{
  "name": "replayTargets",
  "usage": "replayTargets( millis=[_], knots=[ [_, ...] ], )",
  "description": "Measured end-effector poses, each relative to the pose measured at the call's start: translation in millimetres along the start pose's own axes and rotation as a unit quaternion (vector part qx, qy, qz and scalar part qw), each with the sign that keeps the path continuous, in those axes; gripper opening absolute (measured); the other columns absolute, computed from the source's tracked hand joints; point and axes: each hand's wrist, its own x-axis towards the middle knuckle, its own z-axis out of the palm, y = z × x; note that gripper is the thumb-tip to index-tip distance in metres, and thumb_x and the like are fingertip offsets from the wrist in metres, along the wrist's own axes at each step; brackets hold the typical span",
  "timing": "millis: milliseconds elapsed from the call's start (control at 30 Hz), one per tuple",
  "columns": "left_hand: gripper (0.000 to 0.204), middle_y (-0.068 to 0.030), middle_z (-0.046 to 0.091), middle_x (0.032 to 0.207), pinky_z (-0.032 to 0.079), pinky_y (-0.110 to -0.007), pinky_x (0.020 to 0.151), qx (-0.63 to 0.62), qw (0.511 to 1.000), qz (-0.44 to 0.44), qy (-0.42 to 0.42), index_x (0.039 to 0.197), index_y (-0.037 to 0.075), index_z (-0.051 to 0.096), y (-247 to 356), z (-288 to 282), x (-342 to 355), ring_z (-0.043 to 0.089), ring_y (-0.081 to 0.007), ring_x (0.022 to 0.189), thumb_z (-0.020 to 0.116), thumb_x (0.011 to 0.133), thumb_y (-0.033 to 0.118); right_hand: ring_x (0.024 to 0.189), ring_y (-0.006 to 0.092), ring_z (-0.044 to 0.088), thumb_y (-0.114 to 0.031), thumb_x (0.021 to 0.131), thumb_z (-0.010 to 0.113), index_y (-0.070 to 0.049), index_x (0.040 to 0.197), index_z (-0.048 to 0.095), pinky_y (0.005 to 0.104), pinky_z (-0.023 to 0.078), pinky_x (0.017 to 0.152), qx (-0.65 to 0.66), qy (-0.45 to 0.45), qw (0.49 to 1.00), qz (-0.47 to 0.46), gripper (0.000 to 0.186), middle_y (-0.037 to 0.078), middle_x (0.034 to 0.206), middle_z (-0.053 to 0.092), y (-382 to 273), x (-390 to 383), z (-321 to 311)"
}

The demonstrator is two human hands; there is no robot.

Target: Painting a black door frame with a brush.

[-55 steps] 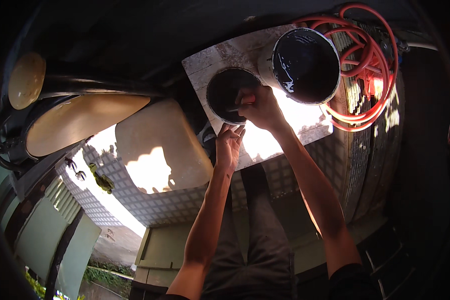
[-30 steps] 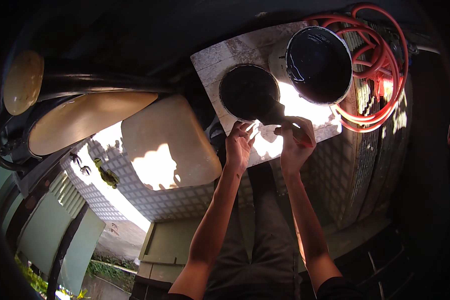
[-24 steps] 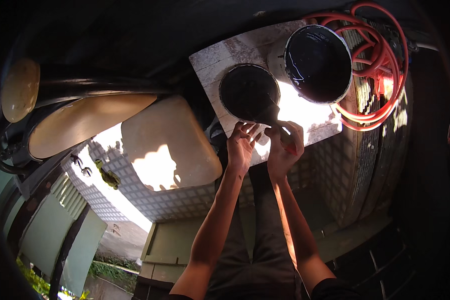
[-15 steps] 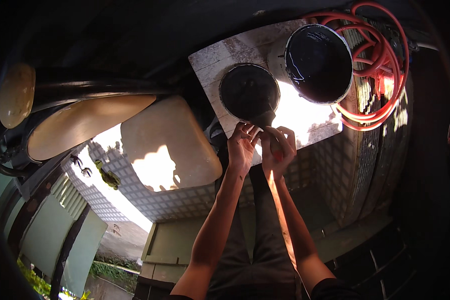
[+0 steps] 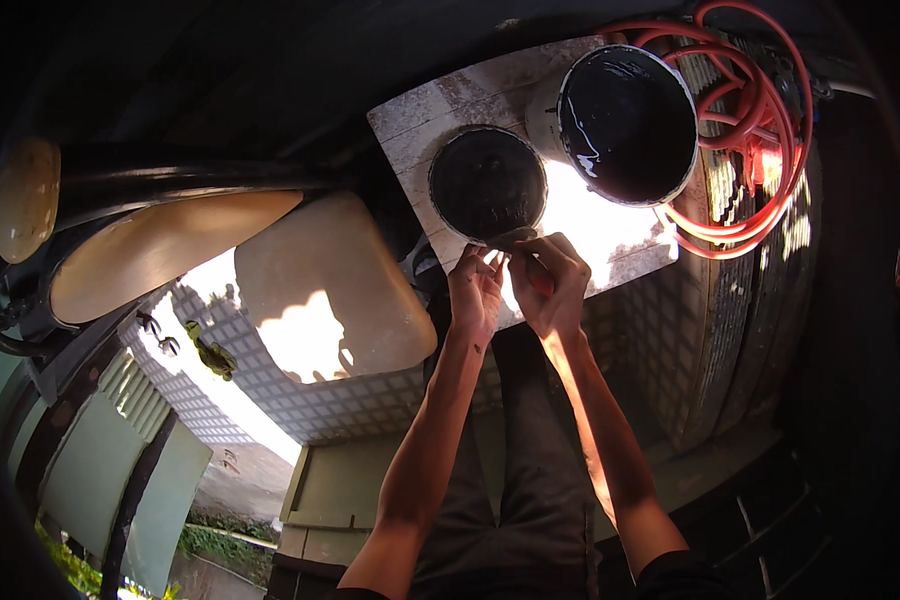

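My right hand [image 5: 553, 285] is closed round the red handle of what looks like a putty knife [image 5: 515, 237]. Its dark flat blade lies nearly level at the near rim of the smaller bucket [image 5: 489, 238]. That bucket has a dark inside with a wet-looking patch low on it. Close beside the blade, my left hand [image 5: 477, 292] has its fingers bent together; whatever is between them is too small and too brightly lit to make out. A larger bucket [image 5: 688, 180] of glossy black liquid stands to the right, a pale streak across its surface.
Both buckets stand on a pale, stained board [image 5: 400, 118]. A coiled red hose [image 5: 802, 100] hangs over corrugated sheeting at the right. To the left are a beige chair seat [image 5: 360, 270] and other tan-and-black furniture [image 5: 170, 245]. A green object [image 5: 210, 350] lies on the tiled floor.
My right hand has turned the blade from pointing up and away to lying across, near the bucket rim. Both hands remain close together; the whole view has shifted slightly.
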Motion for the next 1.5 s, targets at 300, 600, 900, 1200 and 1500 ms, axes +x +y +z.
replayTargets(
  millis=[300,600,900,1200,1500],
  knots=[
    [0.044,-0.0071,0.060,0.128,0.043,-0.032,0.110,0.014,0.999,0.002,0.041,0.119,-0.003,0.059,-6,-8,7,0.055,-0.0167,0.121,0.046,0.077,-0.004,0.066,0.0321,0.070,-0.003,0.075,0.070,0.001,0.083,0.073,0.0376,0.055,0.060,-0.004,-0.054,0.997,0.056,0.009,0.018,0.080,0.068,8,33,8],
    [0.031,-0.0051,0.062,0.123,0.044,-0.033,0.109,0.009,1.000,0.019,0.011,0.105,0.000,0.061,-9,-6,10,0.057,-0.0165,0.117,0.047,0.078,-0.004,0.073,0.0413,0.070,-0.010,0.074,0.070,0.004,0.080,0.071,0.0430,0.056,0.066,-0.046,-0.020,0.999,0.008,0.015,0.025,0.077,0.068,32,51,27],
    [0.029,-0.0031,0.062,0.120,0.044,-0.033,0.110,0.035,0.999,0.031,0.018,0.103,0.001,0.060,-6,3,7,0.058,-0.0158,0.115,0.047,0.078,-0.004,0.080,0.0463,0.070,-0.014,0.075,0.072,0.009,0.081,0.069,0.0468,0.057,0.071,-0.053,-0.065,0.992,0.093,0.024,0.031,0.080,0.068,20,72,30],
    [0.038,-0.0055,0.059,0.130,0.039,-0.035,0.116,0.027,0.999,0.005,-0.022,0.109,-0.002,0.060,-1,-19,13,0.053,-0.0173,0.125,0.046,0.074,-0.003,0.076,0.0426,0.070,-0.011,0.075,0.070,0.005,0.078,0.069,0.0443,0.056,0.068,-0.035,-0.050,0.997,0.045,0.016,0.024,0.081,0.069,7,58,20],
    [0.057,-0.0156,0.049,0.140,0.032,-0.042,0.122,0.045,0.998,-0.020,-0.029,0.132,-0.007,0.050,9,-15,14,0.041,-0.0298,0.139,0.051,0.077,0.007,0.066,0.0098,0.065,0.008,0.085,0.067,0.005,0.087,0.065,0.0231,0.052,0.058,0.075,0.049,0.995,-0.049,0.004,0.006,0.081,0.065,-20,24,-40]
  ],
)
